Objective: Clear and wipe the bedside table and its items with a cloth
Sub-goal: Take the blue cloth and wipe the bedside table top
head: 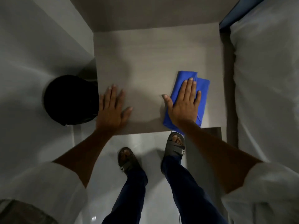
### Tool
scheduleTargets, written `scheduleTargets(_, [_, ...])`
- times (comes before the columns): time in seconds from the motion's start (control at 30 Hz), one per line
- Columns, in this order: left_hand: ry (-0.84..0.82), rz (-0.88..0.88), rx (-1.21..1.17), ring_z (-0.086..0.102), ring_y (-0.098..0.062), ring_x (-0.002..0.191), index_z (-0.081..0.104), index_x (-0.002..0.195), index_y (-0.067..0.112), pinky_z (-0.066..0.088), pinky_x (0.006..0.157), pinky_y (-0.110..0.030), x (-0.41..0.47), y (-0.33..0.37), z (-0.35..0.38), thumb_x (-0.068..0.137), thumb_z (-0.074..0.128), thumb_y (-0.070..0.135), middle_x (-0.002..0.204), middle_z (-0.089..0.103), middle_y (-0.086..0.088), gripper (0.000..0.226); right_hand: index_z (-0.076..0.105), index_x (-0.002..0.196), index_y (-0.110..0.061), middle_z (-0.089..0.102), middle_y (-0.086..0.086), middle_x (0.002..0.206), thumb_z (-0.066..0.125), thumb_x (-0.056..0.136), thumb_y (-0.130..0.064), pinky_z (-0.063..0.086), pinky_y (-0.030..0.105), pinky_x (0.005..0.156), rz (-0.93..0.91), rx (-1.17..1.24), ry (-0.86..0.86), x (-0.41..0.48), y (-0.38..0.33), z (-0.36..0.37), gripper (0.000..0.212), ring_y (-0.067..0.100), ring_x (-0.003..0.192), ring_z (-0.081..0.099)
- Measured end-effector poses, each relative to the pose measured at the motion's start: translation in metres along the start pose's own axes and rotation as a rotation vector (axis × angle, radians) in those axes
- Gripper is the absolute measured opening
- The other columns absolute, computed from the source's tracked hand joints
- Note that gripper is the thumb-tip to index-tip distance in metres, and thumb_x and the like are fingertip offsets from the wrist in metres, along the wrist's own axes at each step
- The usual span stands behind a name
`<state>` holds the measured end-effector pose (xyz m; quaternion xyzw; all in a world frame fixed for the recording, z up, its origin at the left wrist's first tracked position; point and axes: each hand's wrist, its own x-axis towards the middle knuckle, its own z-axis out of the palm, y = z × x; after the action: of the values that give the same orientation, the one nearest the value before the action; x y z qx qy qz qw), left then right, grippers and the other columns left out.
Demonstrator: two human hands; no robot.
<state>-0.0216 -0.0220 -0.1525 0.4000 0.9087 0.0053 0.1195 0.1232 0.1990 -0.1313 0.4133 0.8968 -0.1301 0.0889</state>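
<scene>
Our right hand [183,104] lies flat, fingers [189,88] extended and close together, thumb spread to the side; it presses down on the folded blue cloth [201,94] without gripping it. Our left hand [111,109] is likewise flat and open, palm down on the bare tabletop, holding nothing.

The cloth lies on the near right part of the bedside table [153,62], its near corner at the front edge. The two hands are well apart, both near the front edge.

Markings: each sandal [127,160] carries a small light emblem on its strap; we cannot read it. We see no other writing.

Surface and room: the tabletop is a grey-brown wood-grain panel. A round black object [69,99] stands on the floor just beside the table's left edge. White bedding [265,78] lies to the right of the table. The floor [100,183] is pale and glossy, and the walls are grey.
</scene>
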Motion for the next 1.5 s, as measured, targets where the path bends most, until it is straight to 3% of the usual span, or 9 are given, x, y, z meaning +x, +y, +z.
scheduleTargets(0.2, [0.1, 0.022, 0.024, 0.012, -0.032, 0.151, 0.016, 0.155, 0.021, 0.014, 0.121, -0.051, -0.001, -0.005, 0.011, 0.096, 0.027, 0.059, 0.163, 0.016, -0.015, 0.071, 0.011, 0.153, -0.008, 0.011, 0.01, 0.163, 0.016, 0.095, -0.066, 0.009, 0.05, 0.121, -0.121, -0.086, 0.082, 0.022, 0.032, 0.002, 0.082, 0.024, 0.15, 0.006])
scheduleTargets(0.4, [0.117, 0.016, 0.044, 0.012, -0.031, 0.151, 0.019, 0.155, 0.02, 0.013, 0.121, -0.051, 0.0, -0.003, 0.012, 0.094, 0.027, 0.062, 0.163, 0.017, -0.016, 0.074, 0.01, 0.153, -0.005, 0.01, 0.012, 0.163, 0.014, 0.096, -0.062, 0.01, 0.051, 0.12, 0.008, -0.048, 0.136, 0.085, 0.004, -0.014, 0.08, 0.027, 0.15, 0.006])
scheduleTargets(0.67, [0.124, 0.022, 0.044, 0.016, -0.032, 0.15, 0.021, 0.154, 0.018, 0.014, 0.121, -0.051, -0.003, -0.004, 0.01, 0.095, 0.029, 0.06, 0.161, 0.021, -0.018, 0.073, 0.017, 0.153, -0.007, 0.017, 0.01, 0.162, 0.022, 0.099, -0.055, 0.011, 0.048, 0.121, -0.334, -0.056, 0.067, 0.04, -0.08, 0.012, 0.072, 0.024, 0.15, 0.011])
scheduleTargets(0.97, [0.119, 0.012, 0.03, 0.012, -0.029, 0.152, 0.015, 0.155, 0.018, 0.016, 0.12, -0.052, -0.003, -0.003, 0.01, 0.097, 0.028, 0.054, 0.163, 0.017, -0.015, 0.069, 0.015, 0.153, -0.009, 0.015, 0.008, 0.162, 0.027, 0.101, -0.045, 0.011, 0.047, 0.121, -0.476, -0.105, -0.017, -0.034, -0.026, 0.029, 0.065, 0.021, 0.151, 0.006])
scheduleTargets(1.07, [0.113, -0.001, 0.025, 0.009, -0.027, 0.152, 0.013, 0.156, 0.02, 0.015, 0.121, -0.052, -0.003, -0.002, 0.009, 0.097, 0.028, 0.055, 0.164, 0.014, -0.013, 0.07, 0.014, 0.154, -0.01, 0.013, 0.008, 0.162, 0.025, 0.101, -0.047, 0.008, 0.046, 0.122, -0.376, -0.165, -0.061, -0.048, 0.033, 0.016, 0.065, 0.02, 0.151, 0.004])
scheduleTargets(1.2, [0.133, 0.01, 0.033, 0.011, -0.029, 0.152, 0.019, 0.155, 0.018, 0.011, 0.122, -0.051, -0.002, -0.001, 0.01, 0.096, 0.029, 0.053, 0.163, 0.016, -0.015, 0.069, 0.0, 0.153, -0.014, -0.001, 0.005, 0.161, 0.009, 0.098, -0.054, 0.002, 0.044, 0.122, -0.21, -0.201, -0.147, -0.035, 0.1, -0.008, 0.068, 0.019, 0.149, -0.004])
scheduleTargets(1.3, [0.117, 0.018, 0.036, 0.012, -0.032, 0.151, 0.018, 0.155, 0.018, 0.013, 0.121, -0.053, -0.002, -0.003, 0.01, 0.096, 0.028, 0.052, 0.163, 0.017, -0.017, 0.069, -0.004, 0.152, -0.016, -0.007, 0.002, 0.161, 0.01, 0.097, -0.054, 0.002, 0.044, 0.122, -0.14, -0.153, -0.12, -0.003, 0.11, -0.022, 0.068, 0.018, 0.149, -0.007])
scheduleTargets(1.5, [0.125, 0.019, 0.017, 0.014, -0.033, 0.15, 0.022, 0.154, 0.017, 0.015, 0.12, -0.054, -0.001, -0.001, 0.005, 0.095, 0.03, 0.055, 0.161, 0.022, -0.019, 0.071, 0.011, 0.153, -0.007, 0.009, 0.012, 0.162, 0.024, 0.099, -0.044, 0.01, 0.045, 0.122, -0.11, -0.066, 0.002, 0.08, 0.098, -0.044, 0.066, 0.026, 0.15, 0.006])
